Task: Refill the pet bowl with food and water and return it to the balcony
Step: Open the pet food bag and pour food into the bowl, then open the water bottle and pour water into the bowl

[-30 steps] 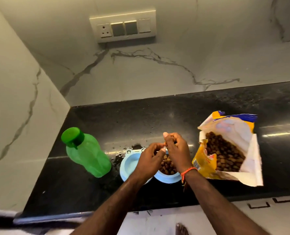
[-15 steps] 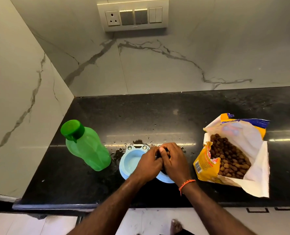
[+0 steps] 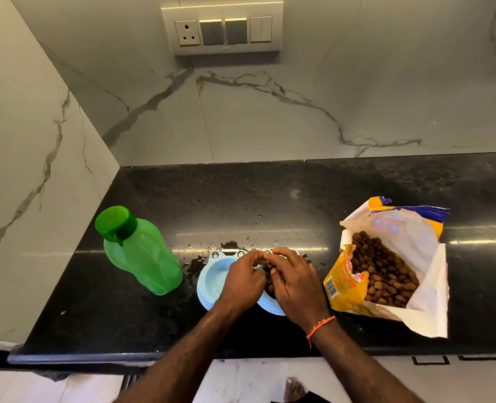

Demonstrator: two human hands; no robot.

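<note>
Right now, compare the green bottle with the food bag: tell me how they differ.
The green bottle stands upright with its cap shut; the food bag lies back, torn open, its brown kibble showing. The bottle is one plain translucent green; the bag is yellow with a blue top edge and white lining. The bottle stands left of the blue pet bowl, the bag right. Both rest untouched on the black counter.

Blue double pet bowl (image 3: 212, 279) on counter — kibble (image 3: 269, 282) inside.

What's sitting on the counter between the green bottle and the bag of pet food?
In the head view, the blue pet bowl sits between the green bottle and food bag, with both hands over it and spilled water around.
</note>
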